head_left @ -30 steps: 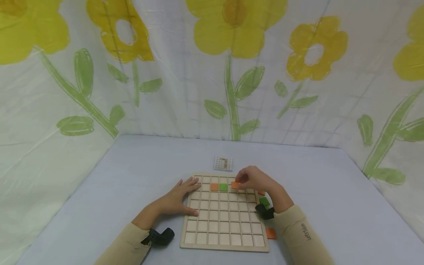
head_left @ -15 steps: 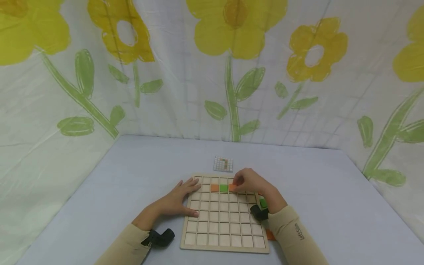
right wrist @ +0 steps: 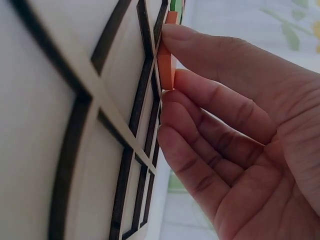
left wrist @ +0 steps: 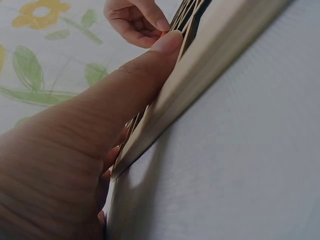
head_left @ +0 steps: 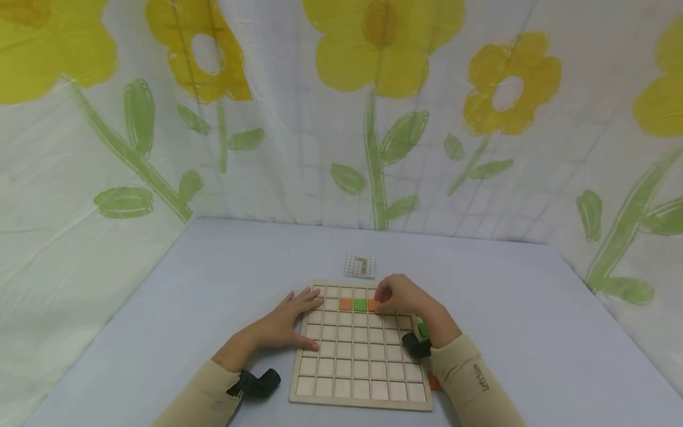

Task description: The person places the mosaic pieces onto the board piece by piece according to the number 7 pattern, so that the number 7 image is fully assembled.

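The orange tile (head_left: pixel 372 305) sits near 1 o'clock from the middle of the grid board (head_left: pixel 344 351), at one of its upper cells, just beside the green tile (head_left: pixel 360 305) at 12 o'clock; a second orange tile (head_left: pixel 345 304) lies in a cell at about 11. The right hand (head_left: pixel 408 295) pinches the first tile between thumb and forefinger, which the right wrist view shows meeting its edges; whether it is fully seated cannot be told. The left hand (head_left: pixel 285 320) grips nothing: its fingers and thumb are spread over the board's edge, from about 9 to 10 o'clock. The tile looks thin, square and rigid, so I judge it light, hardly fragile and unlikely to bend, though its flat faces may prove slick. It is best taken by two opposite edges, with the tips kept high so that they do not foul the raised dividers. The board appears to be stiff, light wood, apt to skid on the smooth table (head_left: pixel 256 249) if pushed; its outer rim gives the surest hold. Loose pieces lie along its right side: a green piece (head_left: pixel 423 330) between 2 and 3 o'clock, an orange piece (head_left: pixel 434 381) near 4.
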Demonstrator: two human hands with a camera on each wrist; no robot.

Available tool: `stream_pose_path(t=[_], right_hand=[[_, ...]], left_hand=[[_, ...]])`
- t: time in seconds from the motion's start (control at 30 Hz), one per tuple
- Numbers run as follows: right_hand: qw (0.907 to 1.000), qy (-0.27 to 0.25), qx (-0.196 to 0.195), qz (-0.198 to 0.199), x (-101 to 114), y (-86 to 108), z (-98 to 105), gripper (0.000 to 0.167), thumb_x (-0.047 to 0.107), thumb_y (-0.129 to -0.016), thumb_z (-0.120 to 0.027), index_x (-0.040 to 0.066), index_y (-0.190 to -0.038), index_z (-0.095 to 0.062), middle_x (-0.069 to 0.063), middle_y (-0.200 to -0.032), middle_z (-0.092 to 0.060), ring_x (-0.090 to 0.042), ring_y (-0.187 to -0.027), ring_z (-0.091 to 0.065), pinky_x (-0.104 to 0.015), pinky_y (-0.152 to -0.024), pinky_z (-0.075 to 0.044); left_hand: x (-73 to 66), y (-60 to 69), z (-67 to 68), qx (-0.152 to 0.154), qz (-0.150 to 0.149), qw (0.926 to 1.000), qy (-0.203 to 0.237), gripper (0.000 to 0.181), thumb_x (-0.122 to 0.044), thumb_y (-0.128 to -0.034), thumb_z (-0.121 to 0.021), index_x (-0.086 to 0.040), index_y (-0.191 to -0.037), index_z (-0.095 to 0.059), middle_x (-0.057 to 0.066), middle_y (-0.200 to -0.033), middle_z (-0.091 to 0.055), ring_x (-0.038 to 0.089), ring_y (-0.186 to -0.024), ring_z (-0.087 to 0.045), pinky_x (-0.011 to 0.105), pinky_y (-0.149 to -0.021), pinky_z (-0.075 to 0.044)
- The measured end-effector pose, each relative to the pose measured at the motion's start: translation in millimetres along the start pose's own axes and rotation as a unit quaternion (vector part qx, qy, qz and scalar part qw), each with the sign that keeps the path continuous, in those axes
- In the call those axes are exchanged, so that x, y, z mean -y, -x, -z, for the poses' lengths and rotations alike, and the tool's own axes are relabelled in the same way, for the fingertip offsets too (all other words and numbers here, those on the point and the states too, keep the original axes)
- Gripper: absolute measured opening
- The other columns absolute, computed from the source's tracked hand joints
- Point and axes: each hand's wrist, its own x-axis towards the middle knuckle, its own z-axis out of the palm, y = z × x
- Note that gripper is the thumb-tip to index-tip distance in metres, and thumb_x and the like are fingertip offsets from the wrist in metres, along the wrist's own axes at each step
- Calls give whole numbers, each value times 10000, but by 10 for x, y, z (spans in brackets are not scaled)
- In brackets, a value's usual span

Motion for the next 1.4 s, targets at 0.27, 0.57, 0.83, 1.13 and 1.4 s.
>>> stream_pose_path(t=[0.27,0.57,0.83,1.13,1.4], right_hand=[[9999,69,-4,149,7,32,-7,124,118,-778,-747,49,-861,-685,-37,-817,-665,-101,-737,-597,-236,-648,-519],[9998,120,-56,119,12,19,19,159,128,-777,-750,37,-887,-682,-54,-846,-663,-116,-762,-600,-231,-661,-518],[10000,64,-29,39,10,34,4,146,133,-779,-749,52,-882,-684,-40,-837,-657,-116,-755,-590,-252,-655,-515],[9991,300,236,177,55,31,82,192,165,-785,-747,36,-915,-685,-48,-849,-660,-121,-755,-591,-251,-654,-516],[9992,314,254,-58,111,115,204,312,182,-817,-716,-7,-1057,-651,-99,-1016,-639,-212,-931,-591,-341,-798,-527]], left_hand=[[9,7,-13,46,7,10000,69,942,-515,-675,-761,-89,-1422,-377,101,-1552,-212,295,-1455,-87,528,-1181,17],[-17,2,16,-19,35,10000,-21,939,-514,-670,-767,-87,-1416,-389,96,-1547,-231,290,-1455,-100,514,-1187,3],[-9,-1,16,12,-2,10000,73,939,-505,-674,-768,-85,-1420,-381,108,-1549,-219,300,-1455,-89,529,-1181,15],[7,-27,14,-1,-58,9999,115,934,-497,-677,-771,-83,-1419,-383,108,-1549,-219,299,-1455,-88,532,-1180,15],[13,-16,15,-2,-24,10000,59,942,-505,-670,-772,-82,-1417,-386,107,-1548,-224,300,-1454,-96,532,-1180,7]])
